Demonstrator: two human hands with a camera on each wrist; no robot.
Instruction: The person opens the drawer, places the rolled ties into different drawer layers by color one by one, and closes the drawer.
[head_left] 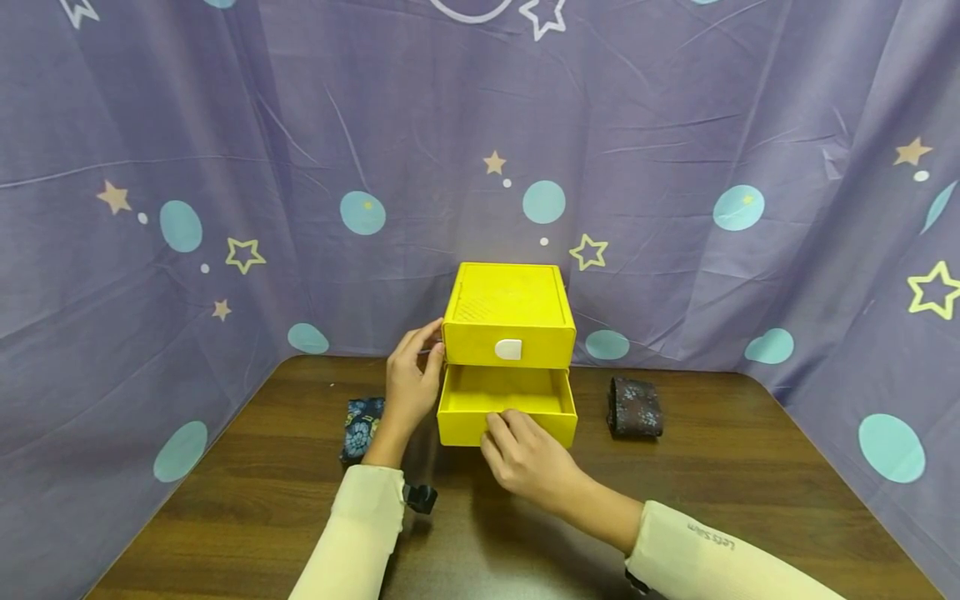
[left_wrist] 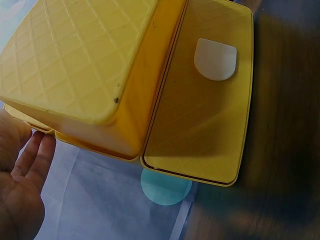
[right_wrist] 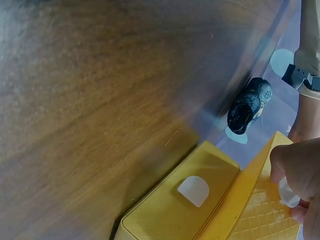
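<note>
A yellow plastic drawer unit (head_left: 510, 296) stands at the back of the table, its top drawer (head_left: 472, 347) pushed in. Beneath that, the middle drawer (head_left: 461, 429) is pulled out, its bare yellow inside showing. My right hand (head_left: 528, 462) pinches this drawer's white handle (right_wrist: 288, 192) between thumb and fingers. The bottom drawer (right_wrist: 175, 215), pushed in, shows in both wrist views with its white tab handle (left_wrist: 215, 59); the head view hides it. My left hand (head_left: 412, 379) touches the unit's left side near the front edge, its fingers fairly straight in the left wrist view (left_wrist: 40, 155).
A folded blue floral cloth (head_left: 360, 429) lies left of the unit, partly behind my left wrist. On the right lies a folded dark patterned cloth (head_left: 635, 408). A purple curtain (head_left: 637, 125) with stars and dots hangs behind the brown wooden table (head_left: 750, 483).
</note>
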